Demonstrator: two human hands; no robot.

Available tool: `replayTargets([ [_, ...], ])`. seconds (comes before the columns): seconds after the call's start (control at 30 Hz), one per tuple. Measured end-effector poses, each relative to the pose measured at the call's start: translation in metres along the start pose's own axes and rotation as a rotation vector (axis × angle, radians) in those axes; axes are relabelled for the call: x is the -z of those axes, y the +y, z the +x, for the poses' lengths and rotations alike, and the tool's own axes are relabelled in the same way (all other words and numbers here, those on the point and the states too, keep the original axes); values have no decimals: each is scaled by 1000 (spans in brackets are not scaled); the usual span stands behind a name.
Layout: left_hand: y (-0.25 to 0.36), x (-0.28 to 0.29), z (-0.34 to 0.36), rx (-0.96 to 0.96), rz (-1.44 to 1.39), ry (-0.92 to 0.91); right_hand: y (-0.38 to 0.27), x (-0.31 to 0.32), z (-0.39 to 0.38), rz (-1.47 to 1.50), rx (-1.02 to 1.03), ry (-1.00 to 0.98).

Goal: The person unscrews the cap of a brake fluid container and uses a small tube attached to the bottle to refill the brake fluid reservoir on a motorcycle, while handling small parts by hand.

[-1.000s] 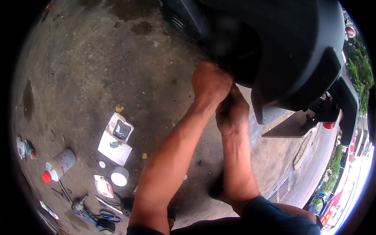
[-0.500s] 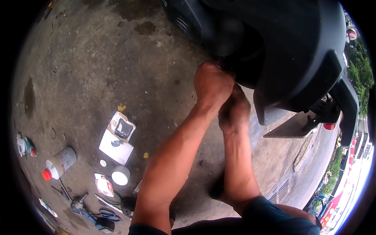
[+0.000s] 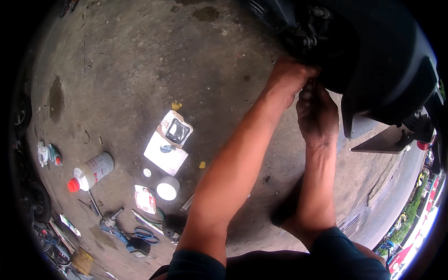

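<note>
The dark body of a motorbike or scooter (image 3: 392,60) fills the upper right. Under its edge, beside some shadowed metal parts (image 3: 309,41), both my hands work close together. My left hand (image 3: 289,78) is closed, its fingertips pointing right into the shadow. Just below and to the right, my right hand (image 3: 319,114) has its darkened fingers curled up toward the left fingertips. Whatever lies between the fingers is too small and dark to make out.
On the concrete floor left of my arms lie a torn white carton (image 3: 165,149), a round white tub (image 3: 168,188), a grey bottle with a red cap (image 3: 93,171), a blue power tool (image 3: 119,235) and blue-handled scissors (image 3: 147,235). A mudguard flap (image 3: 380,142) juts out at right.
The view has shifted, so the floor items and vehicle sit further right. My hands have drawn slightly apart, uncovering the right fingers, and metal parts under the bodywork now show.
</note>
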State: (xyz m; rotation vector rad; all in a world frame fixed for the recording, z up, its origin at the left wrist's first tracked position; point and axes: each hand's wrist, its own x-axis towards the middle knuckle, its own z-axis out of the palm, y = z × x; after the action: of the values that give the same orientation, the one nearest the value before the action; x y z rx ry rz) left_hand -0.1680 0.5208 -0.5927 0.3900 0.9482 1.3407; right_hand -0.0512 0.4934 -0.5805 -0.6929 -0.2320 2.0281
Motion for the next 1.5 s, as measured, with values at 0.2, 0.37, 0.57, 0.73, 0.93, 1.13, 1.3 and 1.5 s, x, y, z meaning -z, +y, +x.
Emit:
replayTargets([
  [0.2, 8, -21, -3, -142, 571, 84, 3, -13, 2, -402, 292, 400],
  [0.37, 12, 9, -6, 110, -34, -80, -9, 1, 10, 364, -263, -37],
  [0.57, 10, -1, -1, 105, -22, 77, 17, -8, 2, -206, 149, 228],
  [0.73, 18, -1, -4, 56, 97, 11, 25, -23, 0, -502, 338, 321],
  [0.93, 14, 7, -3, 37, 15, -73, 2, 2, 10, 256, -181, -163],
  [1.13, 10, 11, 10, 114, 66, -52, 20, -28, -3, -184, 137, 355],
  [1.3, 15, 1, 2, 42, 134, 26, 28, -30, 1, -561, 395, 420],
  [1.5, 17, 10, 2, 69, 102, -66, 4, 2, 12, 213, -67, 43],
])
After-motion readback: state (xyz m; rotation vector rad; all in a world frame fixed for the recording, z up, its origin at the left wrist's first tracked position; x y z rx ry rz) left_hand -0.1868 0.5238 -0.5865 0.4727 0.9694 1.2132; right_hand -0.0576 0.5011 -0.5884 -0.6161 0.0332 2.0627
